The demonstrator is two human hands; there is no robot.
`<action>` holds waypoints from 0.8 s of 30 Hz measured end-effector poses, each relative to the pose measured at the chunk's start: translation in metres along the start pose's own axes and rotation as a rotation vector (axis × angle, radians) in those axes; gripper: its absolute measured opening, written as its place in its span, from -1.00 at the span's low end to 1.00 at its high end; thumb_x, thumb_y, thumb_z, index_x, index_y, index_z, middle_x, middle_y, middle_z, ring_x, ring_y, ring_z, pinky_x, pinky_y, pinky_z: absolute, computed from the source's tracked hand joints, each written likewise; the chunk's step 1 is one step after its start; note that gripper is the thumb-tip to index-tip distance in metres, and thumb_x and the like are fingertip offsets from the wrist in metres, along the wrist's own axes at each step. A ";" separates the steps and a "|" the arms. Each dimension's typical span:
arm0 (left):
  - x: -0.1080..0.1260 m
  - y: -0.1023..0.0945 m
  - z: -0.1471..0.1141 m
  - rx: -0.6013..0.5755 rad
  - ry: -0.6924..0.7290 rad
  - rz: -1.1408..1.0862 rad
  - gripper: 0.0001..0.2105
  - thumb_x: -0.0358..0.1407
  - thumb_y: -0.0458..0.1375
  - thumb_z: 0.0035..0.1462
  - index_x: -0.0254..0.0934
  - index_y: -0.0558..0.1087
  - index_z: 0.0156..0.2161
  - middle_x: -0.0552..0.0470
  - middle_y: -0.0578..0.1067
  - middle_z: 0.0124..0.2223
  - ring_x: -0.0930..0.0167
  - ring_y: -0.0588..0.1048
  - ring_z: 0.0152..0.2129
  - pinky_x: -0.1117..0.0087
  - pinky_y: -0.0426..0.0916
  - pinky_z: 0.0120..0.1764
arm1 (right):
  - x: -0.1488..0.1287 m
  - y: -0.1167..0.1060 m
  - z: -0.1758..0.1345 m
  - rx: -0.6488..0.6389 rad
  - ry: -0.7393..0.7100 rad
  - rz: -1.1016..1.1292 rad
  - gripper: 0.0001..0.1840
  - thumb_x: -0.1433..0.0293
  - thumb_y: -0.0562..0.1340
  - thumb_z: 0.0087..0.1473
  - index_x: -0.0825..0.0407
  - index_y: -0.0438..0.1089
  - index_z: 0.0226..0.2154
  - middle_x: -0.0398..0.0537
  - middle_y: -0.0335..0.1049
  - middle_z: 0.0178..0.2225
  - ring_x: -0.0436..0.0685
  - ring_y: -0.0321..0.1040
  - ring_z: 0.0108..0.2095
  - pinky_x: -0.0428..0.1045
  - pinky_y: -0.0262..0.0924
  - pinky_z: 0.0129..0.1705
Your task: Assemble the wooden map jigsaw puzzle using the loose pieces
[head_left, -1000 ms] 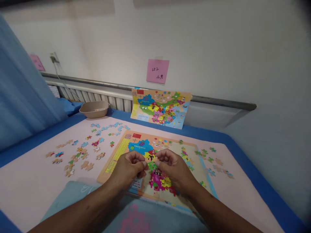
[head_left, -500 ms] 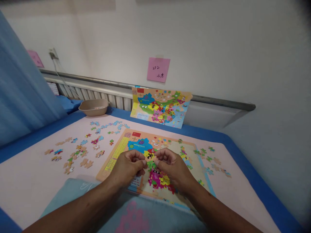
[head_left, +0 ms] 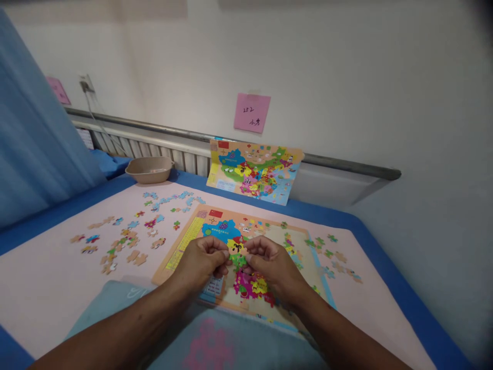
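Observation:
My left hand (head_left: pixel 206 257) and my right hand (head_left: pixel 267 259) face each other above the middle of a jigsaw board (head_left: pixel 310 241). Thumb and fingers are pinched on both. A small green puzzle piece (head_left: pixel 239 260) shows between the fingertips, which seem to hold it from either side; its edges are partly covered. On the board, a cartoon map is partly assembled, with a blue section (head_left: pixel 221 231) at upper left and a magenta section (head_left: pixel 243 285) below the hands. Bare backing shows on the right side, where several loose pieces lie.
Loose pieces (head_left: pixel 127 239) are scattered left of the board, and more pieces (head_left: pixel 339 257) lie to its right. A printed map sheet (head_left: pixel 256 169) leans against the wall rail (head_left: pixel 346 164). A tan basket (head_left: pixel 150 170) stands at back left. A teal cloth (head_left: pixel 154 318) lies in front.
Both hands stay pinched in nearly the same place over the board, with only a slight shift of the fingers. The view has moved a little; the loose pieces look unchanged.

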State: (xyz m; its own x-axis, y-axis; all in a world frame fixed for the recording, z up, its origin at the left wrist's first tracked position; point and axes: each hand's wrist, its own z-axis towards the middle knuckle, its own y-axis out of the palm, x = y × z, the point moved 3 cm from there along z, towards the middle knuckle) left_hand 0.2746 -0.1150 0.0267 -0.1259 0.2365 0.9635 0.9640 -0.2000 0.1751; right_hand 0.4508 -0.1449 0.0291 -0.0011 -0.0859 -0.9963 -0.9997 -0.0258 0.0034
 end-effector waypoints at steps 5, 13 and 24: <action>0.002 -0.001 0.000 0.010 0.005 0.024 -0.73 -0.19 0.37 -0.30 -0.29 0.45 -0.47 0.07 0.43 -0.66 0.47 0.37 -0.75 0.49 0.21 -0.63 | -0.001 0.001 -0.001 0.012 0.006 0.027 -0.67 0.23 0.43 -0.14 0.00 0.40 -0.32 -0.22 0.39 -0.45 0.05 0.40 -0.50 -0.01 0.32 -0.40; 0.002 -0.002 0.000 0.022 0.024 0.068 -0.75 -0.17 0.32 -0.29 -0.29 0.46 -0.48 0.12 0.41 -0.65 0.47 0.36 -0.76 0.47 0.22 -0.63 | -0.001 0.002 -0.001 0.006 -0.023 -0.028 -0.69 0.22 0.40 -0.10 0.01 0.40 -0.32 -0.20 0.39 -0.44 0.04 0.35 -0.48 -0.01 0.28 -0.38; -0.003 -0.003 0.000 0.004 0.046 0.152 -0.76 -0.15 0.29 -0.25 -0.27 0.46 -0.46 0.12 0.42 -0.63 0.46 0.39 -0.74 0.45 0.25 -0.61 | -0.002 0.005 -0.003 -0.001 -0.067 -0.128 -0.75 0.24 0.34 -0.10 -0.02 0.41 -0.33 -0.20 0.35 -0.45 0.03 0.24 -0.44 -0.05 0.13 -0.39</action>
State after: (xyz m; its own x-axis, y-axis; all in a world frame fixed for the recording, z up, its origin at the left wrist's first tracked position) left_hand 0.2718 -0.1147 0.0234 0.0109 0.1594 0.9871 0.9736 -0.2266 0.0258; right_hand 0.4457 -0.1476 0.0315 0.1242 -0.0155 -0.9921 -0.9918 -0.0330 -0.1236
